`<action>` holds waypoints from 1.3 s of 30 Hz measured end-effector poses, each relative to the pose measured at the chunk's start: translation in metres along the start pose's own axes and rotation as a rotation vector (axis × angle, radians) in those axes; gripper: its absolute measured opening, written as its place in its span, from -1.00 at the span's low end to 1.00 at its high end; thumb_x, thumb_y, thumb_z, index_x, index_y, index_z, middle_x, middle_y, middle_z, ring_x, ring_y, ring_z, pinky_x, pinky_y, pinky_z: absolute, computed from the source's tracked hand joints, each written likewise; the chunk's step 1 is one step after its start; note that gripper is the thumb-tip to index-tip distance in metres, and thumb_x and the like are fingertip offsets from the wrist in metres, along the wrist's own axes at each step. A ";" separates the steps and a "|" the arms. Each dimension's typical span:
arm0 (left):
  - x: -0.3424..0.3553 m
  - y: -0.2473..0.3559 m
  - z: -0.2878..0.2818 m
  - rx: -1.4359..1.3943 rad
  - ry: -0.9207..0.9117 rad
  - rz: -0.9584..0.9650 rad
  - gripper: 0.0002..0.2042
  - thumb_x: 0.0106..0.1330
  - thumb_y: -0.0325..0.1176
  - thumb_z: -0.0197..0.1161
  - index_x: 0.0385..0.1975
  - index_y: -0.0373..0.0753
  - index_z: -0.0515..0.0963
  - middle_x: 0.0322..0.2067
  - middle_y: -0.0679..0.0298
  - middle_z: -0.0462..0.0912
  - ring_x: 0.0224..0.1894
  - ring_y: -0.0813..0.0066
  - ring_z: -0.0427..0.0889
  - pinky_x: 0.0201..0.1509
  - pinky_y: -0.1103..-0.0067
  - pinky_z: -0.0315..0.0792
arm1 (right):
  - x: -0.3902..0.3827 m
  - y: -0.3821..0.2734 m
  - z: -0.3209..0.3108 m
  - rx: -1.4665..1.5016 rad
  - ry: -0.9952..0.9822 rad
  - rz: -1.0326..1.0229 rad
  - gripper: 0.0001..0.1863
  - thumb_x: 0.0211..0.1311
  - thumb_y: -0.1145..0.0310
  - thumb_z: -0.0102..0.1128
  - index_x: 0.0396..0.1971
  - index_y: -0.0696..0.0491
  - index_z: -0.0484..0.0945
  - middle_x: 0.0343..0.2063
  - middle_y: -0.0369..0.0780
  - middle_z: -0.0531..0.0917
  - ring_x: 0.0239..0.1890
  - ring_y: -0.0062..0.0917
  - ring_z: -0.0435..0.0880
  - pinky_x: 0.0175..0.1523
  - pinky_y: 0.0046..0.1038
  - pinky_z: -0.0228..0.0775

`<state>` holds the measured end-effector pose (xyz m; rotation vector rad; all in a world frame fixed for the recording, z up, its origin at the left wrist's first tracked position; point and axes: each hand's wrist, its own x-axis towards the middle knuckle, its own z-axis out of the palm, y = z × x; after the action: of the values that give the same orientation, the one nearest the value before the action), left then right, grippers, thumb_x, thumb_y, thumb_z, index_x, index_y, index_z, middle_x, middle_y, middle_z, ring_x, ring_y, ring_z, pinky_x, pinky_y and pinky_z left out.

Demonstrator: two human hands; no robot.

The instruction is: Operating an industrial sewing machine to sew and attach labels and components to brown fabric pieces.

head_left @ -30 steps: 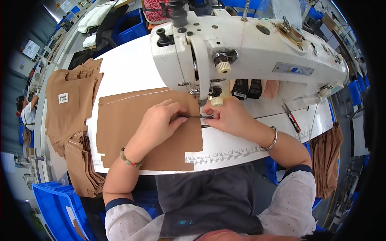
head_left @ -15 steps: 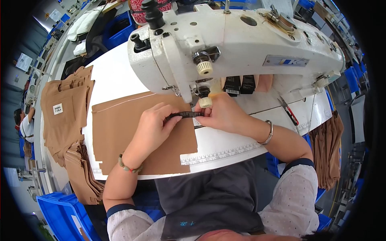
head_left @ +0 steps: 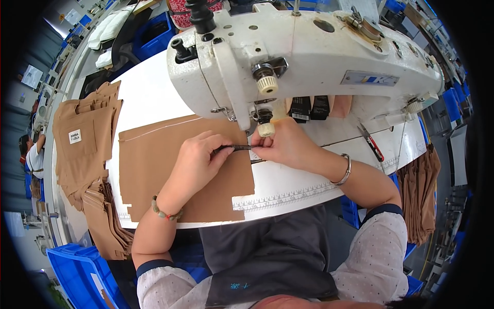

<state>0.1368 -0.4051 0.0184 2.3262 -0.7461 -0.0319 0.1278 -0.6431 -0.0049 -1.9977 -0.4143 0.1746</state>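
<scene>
Between my two hands is a narrow black label point(head_left: 240, 148), pinched at both ends and turned nearly edge-on. My left hand point(head_left: 198, 157) grips its left end with thumb and fingertips, over a flat brown fabric panel point(head_left: 170, 175). At the other end, the fingers of my right hand point(head_left: 283, 144) are closed on the label, beside the panel's right edge. The white sewing machine's point(head_left: 303, 62) needle area stands just beyond my hands and partly hides my right fingertips. A white line of stitching or marking runs along the panel's far edge.
Stacked brown pieces point(head_left: 85, 141) lie at the left. Black labels point(head_left: 309, 107) sit under the machine arm. Red-handled snips point(head_left: 373, 144) rest on the right of the white table, whose front edge carries a printed ruler point(head_left: 288, 198). A blue bin point(head_left: 85, 273) stands lower left; brown pieces point(head_left: 419, 193) hang at right.
The label has turned from showing its broad face to nearly edge-on, and less of it shows between my hands. Both hands keep their pinch. The whole view has shifted slightly.
</scene>
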 end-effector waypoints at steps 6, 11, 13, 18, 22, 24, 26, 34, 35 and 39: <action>0.001 0.022 0.002 0.139 0.180 0.239 -0.89 0.17 -0.37 0.46 -0.33 -0.12 0.70 -0.48 0.32 0.62 -0.35 0.31 0.55 -0.11 0.42 0.34 | -0.005 -0.007 -0.001 0.033 -0.106 0.038 -0.86 0.06 0.46 0.38 -0.38 0.18 0.71 -0.55 -0.13 0.74 -0.55 -0.51 0.71 -0.37 -0.49 0.52; -0.008 0.018 -0.011 0.034 -0.094 0.137 -0.85 0.13 -0.36 0.52 -0.40 -0.17 0.66 -0.49 0.32 0.64 -0.34 0.33 0.54 -0.07 0.44 0.32 | -0.015 -0.012 0.003 0.147 -0.230 0.052 -0.82 0.06 0.37 0.45 -0.40 0.15 0.68 -0.55 -0.19 0.68 -0.44 -0.51 0.71 -0.39 -0.44 0.49; -0.013 0.019 -0.032 -0.010 -0.114 0.136 -0.85 0.13 -0.38 0.52 -0.44 -0.19 0.64 -0.51 0.34 0.64 -0.36 0.36 0.52 -0.11 0.44 0.31 | -0.025 -0.012 0.010 -0.420 -0.141 -0.605 -0.80 0.02 0.33 0.43 -0.51 0.12 0.60 -0.56 -0.28 0.55 -0.37 -0.52 0.64 -0.46 -0.44 0.42; -0.036 0.033 -0.069 -0.350 -0.201 -0.003 -0.89 0.14 -0.42 0.51 -0.47 -0.15 0.65 -0.52 0.38 0.68 -0.41 0.44 0.58 -0.16 0.45 0.33 | -0.046 -0.019 0.028 -0.812 -0.166 -0.918 -0.86 -0.03 0.39 0.26 -0.46 0.10 0.54 -0.49 -0.32 0.48 -0.42 -0.55 0.49 -0.52 -0.49 0.32; -0.044 0.059 -0.050 -0.309 -0.411 0.155 -0.91 0.18 -0.43 0.48 -0.45 -0.08 0.68 -0.49 0.48 0.67 -0.38 0.49 0.58 -0.10 0.49 0.31 | -0.042 -0.005 0.038 -0.817 -0.069 -0.944 -0.86 -0.06 0.40 0.25 -0.45 0.10 0.55 -0.52 -0.32 0.47 -0.46 -0.56 0.53 -0.51 -0.51 0.40; -0.054 0.064 -0.034 -0.320 -0.461 0.177 -0.92 0.20 -0.41 0.47 -0.42 -0.05 0.67 -0.46 0.52 0.68 -0.36 0.51 0.58 -0.07 0.51 0.29 | -0.037 -0.004 0.037 -0.738 -0.014 -0.935 -0.85 -0.06 0.41 0.26 -0.44 0.09 0.56 -0.52 -0.32 0.48 -0.49 -0.56 0.54 -0.50 -0.51 0.43; -0.061 0.069 -0.018 -0.330 -0.558 0.249 -0.91 0.22 -0.32 0.49 -0.37 -0.06 0.69 -0.47 0.51 0.66 -0.37 0.50 0.57 -0.08 0.53 0.24 | -0.033 -0.004 0.033 -0.657 -0.059 -0.904 -0.85 -0.03 0.39 0.26 -0.41 0.07 0.59 -0.46 -0.31 0.57 -0.47 -0.54 0.61 -0.46 -0.51 0.51; -0.038 0.061 0.004 -0.326 -0.427 0.124 -0.92 0.21 -0.40 0.39 -0.50 -0.18 0.65 -0.51 0.27 0.67 -0.37 0.26 0.66 -0.22 0.42 0.51 | -0.020 -0.013 0.024 -0.352 0.198 -0.823 -0.88 0.11 0.39 0.37 -0.34 0.02 0.65 -0.39 -0.33 0.69 -0.42 -0.51 0.70 -0.42 -0.46 0.55; -0.026 0.057 -0.006 -0.279 -0.428 -0.017 -0.96 0.20 -0.43 0.40 -0.44 -0.22 0.69 -0.49 0.18 0.70 -0.44 0.21 0.67 -0.32 0.42 0.54 | -0.018 -0.017 0.021 -0.354 0.295 -0.838 -0.89 0.14 0.39 0.38 -0.32 0.01 0.67 -0.42 -0.33 0.69 -0.45 -0.51 0.69 -0.42 -0.47 0.54; 0.014 0.006 -0.012 -0.148 -0.275 -0.161 -0.95 0.29 -0.54 0.37 -0.37 -0.38 0.65 -0.51 0.41 0.62 -0.42 0.74 0.49 -0.34 0.66 0.43 | -0.024 -0.016 0.002 -0.694 0.080 -0.858 -0.81 0.21 0.27 0.37 -0.25 0.02 0.70 -0.32 -0.29 0.75 -0.53 -0.59 0.65 -0.50 -0.52 0.46</action>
<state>0.1483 -0.4090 0.0340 2.2583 -0.6610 -0.4715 0.1014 -0.6444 0.0070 -2.2666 -1.3691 -0.6657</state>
